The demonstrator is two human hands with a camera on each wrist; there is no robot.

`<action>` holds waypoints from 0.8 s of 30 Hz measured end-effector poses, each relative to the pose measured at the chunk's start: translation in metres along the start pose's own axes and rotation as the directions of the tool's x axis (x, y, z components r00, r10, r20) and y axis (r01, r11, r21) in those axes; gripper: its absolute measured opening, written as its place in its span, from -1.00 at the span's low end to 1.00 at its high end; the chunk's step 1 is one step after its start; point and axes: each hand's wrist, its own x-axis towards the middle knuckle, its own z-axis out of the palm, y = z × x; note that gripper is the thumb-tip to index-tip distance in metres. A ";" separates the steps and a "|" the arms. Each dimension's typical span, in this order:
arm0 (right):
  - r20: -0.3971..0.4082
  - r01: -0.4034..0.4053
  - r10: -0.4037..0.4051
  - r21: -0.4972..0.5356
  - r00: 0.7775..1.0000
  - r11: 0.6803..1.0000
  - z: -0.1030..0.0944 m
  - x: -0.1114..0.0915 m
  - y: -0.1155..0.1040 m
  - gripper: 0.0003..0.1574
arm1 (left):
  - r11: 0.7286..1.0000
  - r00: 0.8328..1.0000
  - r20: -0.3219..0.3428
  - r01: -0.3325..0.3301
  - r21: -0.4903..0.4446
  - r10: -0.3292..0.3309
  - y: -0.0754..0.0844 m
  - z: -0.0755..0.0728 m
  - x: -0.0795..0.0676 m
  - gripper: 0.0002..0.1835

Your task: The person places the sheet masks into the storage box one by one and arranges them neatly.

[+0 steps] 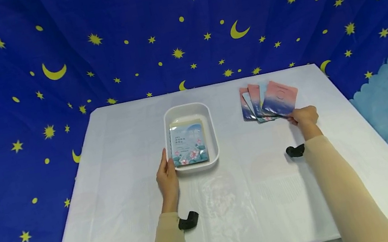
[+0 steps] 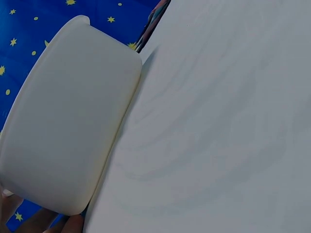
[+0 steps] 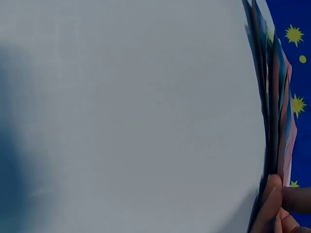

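**Left hand at white tray; right hand pinching fanned packet**

Left hand (image 1: 168, 182): touches the near-left part of a white rectangular plastic tray with rounded corners (image 1: 213, 132). Fingers lie along the outer wall, thumb close to the rim; cannot tell whether they pinch it.

Right hand (image 1: 304, 116): thumb and finger pinch the near-right corner of a glossy pink-to-navy square packet (image 1: 279, 97). Number of layers gripped not clear.

This packet lies topmost at the right end of a loose fan of pink-navy and light-blue packets (image 1: 247, 107), right of the tray and well apart from it.

Inside the tray: a light-blue packet printed with pink flowers (image 1: 188, 143), lying flat, a yellowish edge showing behind it.

Both sit on a white-covered worktop (image 1: 234, 217). Beyond: a dark-blue cloth with yellow moons and stars (image 1: 119, 4).
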 end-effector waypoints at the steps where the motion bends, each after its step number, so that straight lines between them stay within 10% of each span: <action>1: 0.013 -0.035 0.034 0.072 0.999 0.997 0.000 0.002 0.000 -0.45 | 1.000 1.000 0.002 0.001 0.002 -0.001 0.000 0.000 0.000 -0.52; 10: 0.022 -0.157 0.166 0.453 0.986 0.878 -0.004 -0.002 0.002 -0.77 | 1.000 1.000 -0.007 -0.017 0.006 0.017 -0.001 0.001 0.000 -0.52; 24: 0.032 0.010 -0.045 0.699 0.998 0.715 -0.001 -0.070 -0.006 -0.72 | 1.000 1.000 -0.010 -0.023 0.011 0.023 0.001 0.000 -0.001 -0.52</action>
